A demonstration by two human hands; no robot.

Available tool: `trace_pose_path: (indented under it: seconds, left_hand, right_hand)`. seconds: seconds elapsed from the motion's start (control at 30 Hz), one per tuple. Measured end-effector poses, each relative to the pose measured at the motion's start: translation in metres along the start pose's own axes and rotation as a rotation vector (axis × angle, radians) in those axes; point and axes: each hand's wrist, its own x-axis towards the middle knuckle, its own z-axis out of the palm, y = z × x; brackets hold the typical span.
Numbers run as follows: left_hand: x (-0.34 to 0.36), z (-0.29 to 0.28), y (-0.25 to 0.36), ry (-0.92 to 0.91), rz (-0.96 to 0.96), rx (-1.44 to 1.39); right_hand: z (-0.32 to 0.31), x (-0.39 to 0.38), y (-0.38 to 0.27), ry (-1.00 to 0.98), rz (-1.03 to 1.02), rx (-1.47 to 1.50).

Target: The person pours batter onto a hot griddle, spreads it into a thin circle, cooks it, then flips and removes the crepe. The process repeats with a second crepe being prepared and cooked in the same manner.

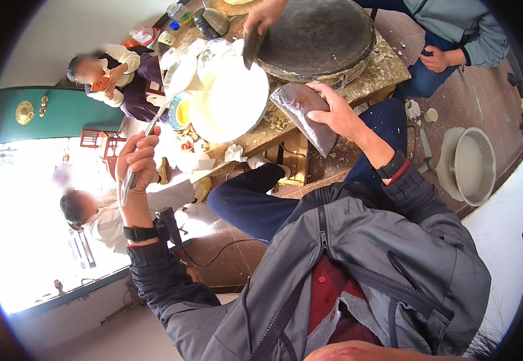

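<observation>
My left hand (140,157) is closed around the handle of a long metal utensil (151,125). Its far end reaches toward the big white basin (263,108) and is lost in glare, so its kind cannot be told. In my right hand (339,117) is a dark half-moon scraper (300,111) with a wet-looking, smeared face, held with the thumb on top, off the table's near edge. Pale liquid, washed out by light, fills the basin. Behind the scraper lies a round black griddle (318,36). Another person's hand (264,15) holds a dark flat blade (251,48) between basin and griddle.
Crumbs litter the wooden table (388,69). A blue-rimmed bowl (181,111) with yellow contents sits beside the basin, a kettle (211,23) behind. A metal basin (475,166) stands on the floor at right. People sit at the far right (454,24) and left (135,72).
</observation>
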Motion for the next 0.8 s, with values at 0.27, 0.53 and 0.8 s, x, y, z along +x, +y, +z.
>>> trace_pose_path:
  seconds: [0.27,0.53,0.8]
  left_hand:
    - [0.004,-0.015,-0.010,0.000,0.009,-0.089]
    - [0.014,-0.014,-0.019,-0.009,0.036,-0.149]
    - [0.017,-0.018,-0.028,-0.014,0.024,-0.204]
  right_hand:
    - [0.059,0.018,0.000,-0.036,0.321,0.515]
    - [0.177,0.068,-0.011,0.055,0.616,0.908]
    - [0.247,0.116,0.018,0.142,0.750,1.408]
